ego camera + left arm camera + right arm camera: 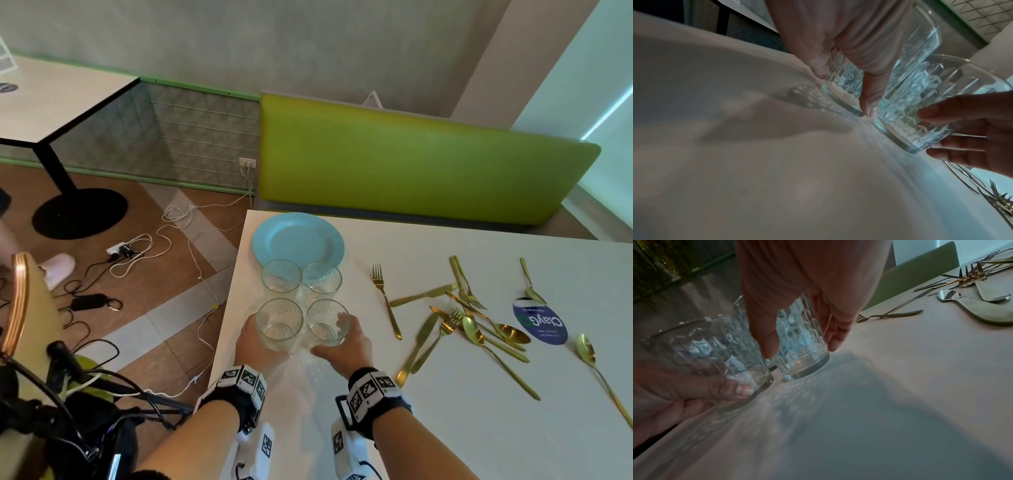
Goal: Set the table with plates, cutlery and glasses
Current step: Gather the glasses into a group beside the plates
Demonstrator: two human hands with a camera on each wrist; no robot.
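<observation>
Four clear patterned glasses stand in a tight square near the white table's (pixel 445 428) left edge. My left hand (pixel 255 342) grips the near left glass (pixel 279 323), thumb and fingers curled round its lower wall (pixel 842 81). The near right glass (pixel 327 322) is gripped the same way by my right hand (pixel 351 342), and its base (pixel 799 353) looks to be on the table. Behind them stand the two far glasses (pixel 281 275) (pixel 322 279), and a light blue plate (pixel 298 238) beyond those. Gold cutlery (pixel 462 315) lies scattered to the right.
A lone gold fork (pixel 385 298) lies just right of the glasses. A round blue sticker (pixel 541 323) sits among the cutlery. A green bench back (pixel 411 164) runs behind the table. Cables (pixel 137 253) and a second table's black base (pixel 78 212) are on the floor to the left.
</observation>
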